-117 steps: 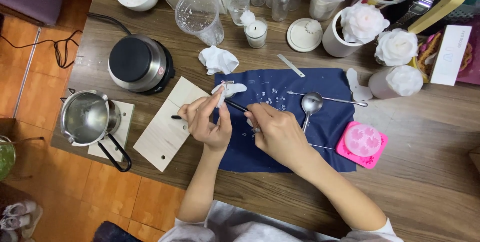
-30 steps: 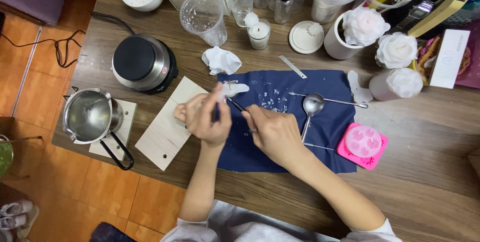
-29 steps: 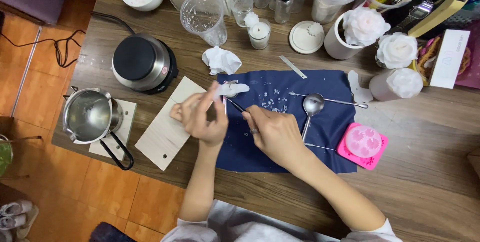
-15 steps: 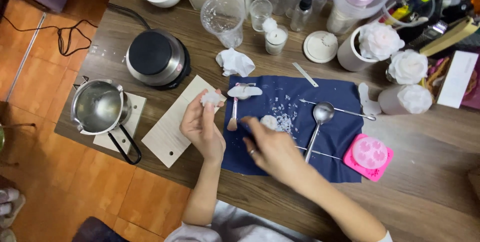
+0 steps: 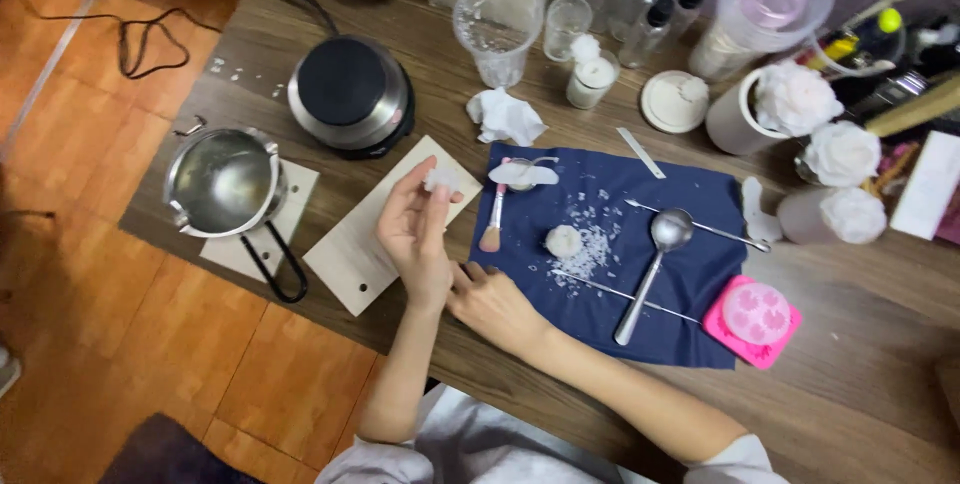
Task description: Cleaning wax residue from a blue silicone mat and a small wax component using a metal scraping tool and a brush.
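Fingers of our left hand [image 5: 418, 234] pinch a small white wax piece [image 5: 440, 178] above the wooden board [image 5: 360, 254], right hand [image 5: 497, 306] loosely curled and empty at the blue cloth [image 5: 700, 274]; we'd keep that pinch light.

The left hand [image 5: 415, 234] has lifted off the dark blue cloth [image 5: 610, 254] and now pinches a small white wax piece [image 5: 440, 179] at its fingertips, raised over the pale wooden board [image 5: 350, 254]. The right hand [image 5: 495, 304] has let go of the tool it worked with and drawn back to the near edge of the cloth, just beside the left wrist. A small brush [image 5: 493, 219] now lies free on the cloth just right of the left hand, and a white wax lump [image 5: 563, 240] among flakes sits uncovered beyond the right hand.
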